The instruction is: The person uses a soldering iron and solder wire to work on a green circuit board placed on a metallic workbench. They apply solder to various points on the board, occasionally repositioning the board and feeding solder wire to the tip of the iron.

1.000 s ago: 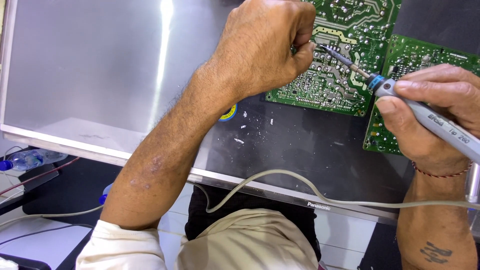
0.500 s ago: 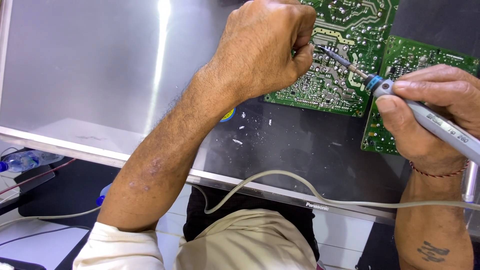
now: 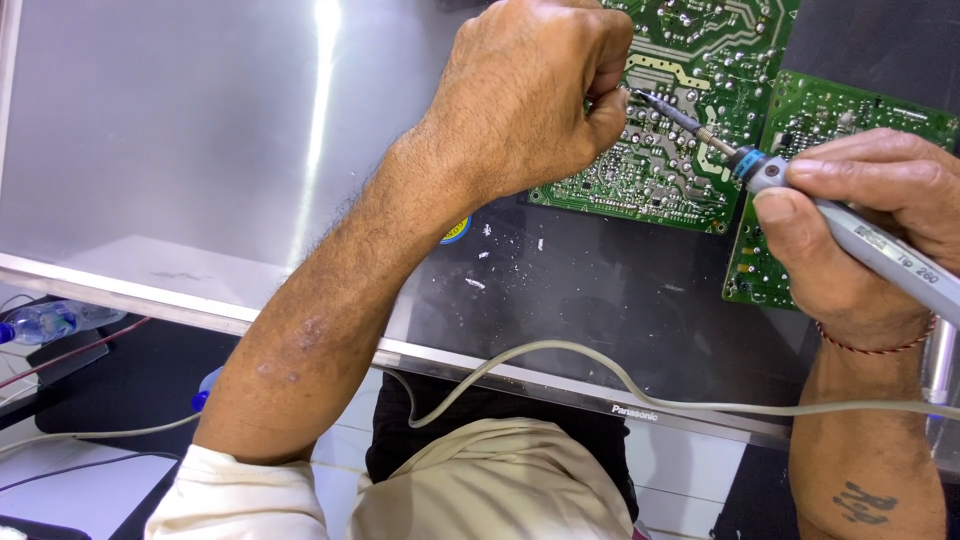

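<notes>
A soldering iron [image 3: 850, 235] is held in the right hand [image 3: 880, 230], its grey barrel gripped pen-fashion with the thumb pressed along the underside just behind the blue collar, a grip that appears chosen for fine control of the tip. The thin metal tip is laid slantwise across a green circuit board [image 3: 680, 130] and is brought right up to the curled fingers [image 3: 610, 95] of the left hand [image 3: 530, 90], at a cluster of solder joints. The left hand is closed into a loose fist resting on the board, its fingertips pinched together at the iron's tip; whether something thin is held there cannot be told, since the fingertips are turned away from the camera. The board is fixed solder-side up on the dark back panel [image 3: 600, 300] of a flat display, which lies flat on the tabletop so that the joints are reachable from above. A second, smaller green board [image 3: 800, 140] is mounted just beside the first, partly covered by the right hand. Pale flecks [image 3: 480, 262] are scattered on the panel below the boards. A beige cable [image 3: 560, 365] is draped over the near edge of the display. A clear plastic bottle [image 3: 40, 322] lies at the far left.
</notes>
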